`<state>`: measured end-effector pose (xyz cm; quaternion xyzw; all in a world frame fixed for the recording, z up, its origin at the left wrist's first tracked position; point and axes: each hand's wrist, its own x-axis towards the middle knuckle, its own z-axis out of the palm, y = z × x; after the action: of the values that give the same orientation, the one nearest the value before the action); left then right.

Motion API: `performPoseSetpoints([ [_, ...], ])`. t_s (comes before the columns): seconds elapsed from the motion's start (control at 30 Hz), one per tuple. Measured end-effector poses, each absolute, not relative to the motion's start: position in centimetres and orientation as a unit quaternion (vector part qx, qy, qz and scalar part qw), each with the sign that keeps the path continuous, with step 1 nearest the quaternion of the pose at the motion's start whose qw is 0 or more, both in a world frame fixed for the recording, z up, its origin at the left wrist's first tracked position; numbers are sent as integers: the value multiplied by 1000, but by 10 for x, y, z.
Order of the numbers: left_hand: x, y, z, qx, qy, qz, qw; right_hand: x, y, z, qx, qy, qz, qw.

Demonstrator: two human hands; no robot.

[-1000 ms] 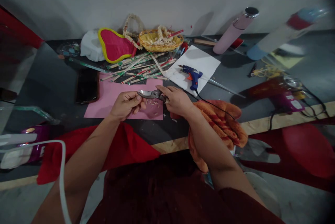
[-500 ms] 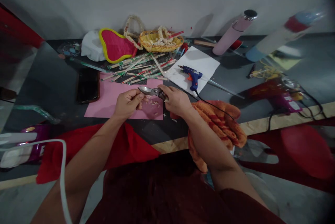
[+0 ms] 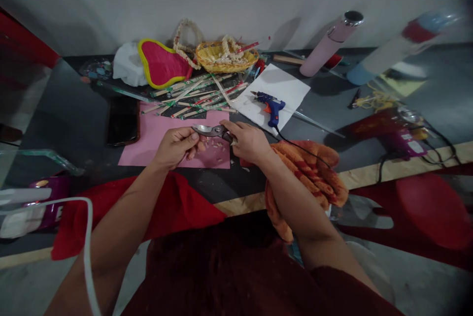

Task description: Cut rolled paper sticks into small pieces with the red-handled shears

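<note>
My right hand (image 3: 251, 142) is closed around the handles of a pair of pruning shears (image 3: 212, 130), whose metal blade points left. At the blade's tip is my left hand (image 3: 177, 146), thumb and fingers pinched together; what they hold, if anything, is too small to make out. Both hands are above a pink sheet of paper (image 3: 155, 131). Small pale cut bits (image 3: 219, 144) lie scattered on the sheet beneath the shears. Behind it spreads a pile of thin wooden sticks (image 3: 192, 92), some in green printed wrappers.
A blue glue gun (image 3: 271, 108) rests on white paper (image 3: 291, 84). A phone (image 3: 123, 121) lies left of the pink sheet. Along the back stand a yellow basket (image 3: 212, 62), a pink-and-yellow shape (image 3: 162, 62) and a pink flask (image 3: 328, 45). An orange towel (image 3: 306, 168) drapes over the front edge.
My left hand has shifted slightly left and down, its fingers a little looser beside the blade. The shears, still in my right hand, have tilted slightly.
</note>
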<state>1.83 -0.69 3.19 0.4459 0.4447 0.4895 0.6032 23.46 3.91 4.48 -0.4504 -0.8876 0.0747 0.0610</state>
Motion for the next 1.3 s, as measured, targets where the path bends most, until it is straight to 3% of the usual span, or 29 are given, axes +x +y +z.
performPoseSetpoints([
  [0.33, 26, -4, 29, 500, 528, 512, 456, 235, 41, 42, -462, -883, 62, 65],
  [0.7, 17, -6, 29, 467, 464, 476, 583, 239, 44, 40, -433, -894, 94, 65],
  [0.9, 19, -5, 31, 472, 485, 486, 553, 236, 38, 46, -468, -876, 103, 50],
  [1.13, 28, -5, 35, 545, 535, 474, 439, 235, 40, 40, -478, -872, 93, 53],
  [1.3, 25, -6, 34, 538, 525, 463, 470, 238, 44, 35, -443, -889, 80, 86],
])
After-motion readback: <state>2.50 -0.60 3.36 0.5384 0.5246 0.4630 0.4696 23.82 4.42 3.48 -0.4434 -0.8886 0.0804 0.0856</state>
